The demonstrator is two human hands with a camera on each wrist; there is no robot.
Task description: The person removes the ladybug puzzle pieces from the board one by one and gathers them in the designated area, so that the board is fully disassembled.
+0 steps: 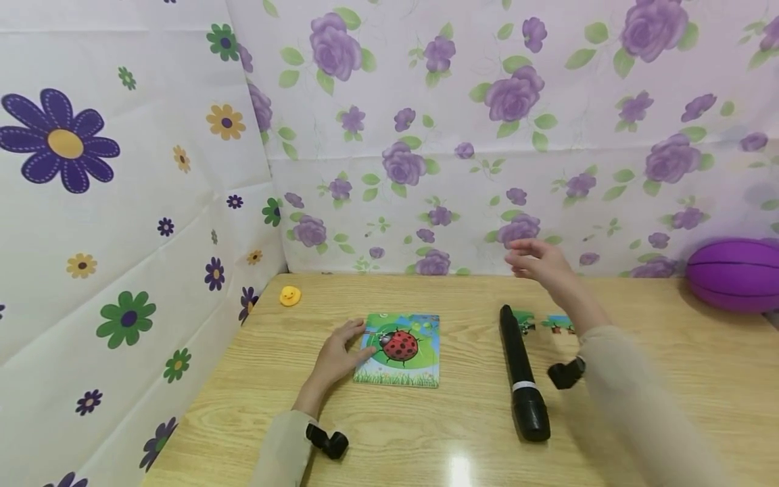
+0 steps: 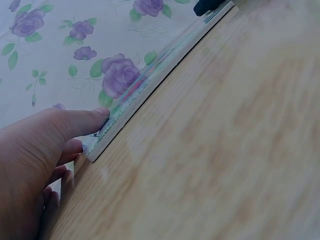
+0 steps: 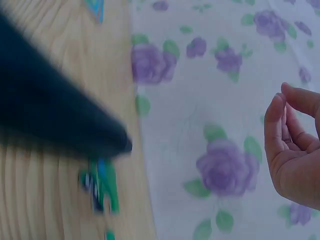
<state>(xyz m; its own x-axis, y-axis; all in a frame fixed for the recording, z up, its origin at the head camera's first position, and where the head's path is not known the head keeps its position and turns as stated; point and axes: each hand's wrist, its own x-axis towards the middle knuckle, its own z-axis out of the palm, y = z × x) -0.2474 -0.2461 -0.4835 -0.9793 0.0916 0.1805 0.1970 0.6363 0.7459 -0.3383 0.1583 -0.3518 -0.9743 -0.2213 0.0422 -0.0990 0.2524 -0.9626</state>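
Observation:
A square ladybug picture board lies flat on the table. My left hand rests at its left side, with the thumb over the top near the edge and the fingers along the rim. In the left wrist view the thumb of that left hand reaches onto a corner of the board. My right hand is raised over the table's back edge and holds nothing. The right wrist view shows this right hand with fingers loosely curved and thumb and forefinger tips together.
A black, flashlight-shaped thing with a white band lies right of the board. Beyond it are a small green picture piece and a blue one. A yellow toy duck sits back left, a purple ball back right.

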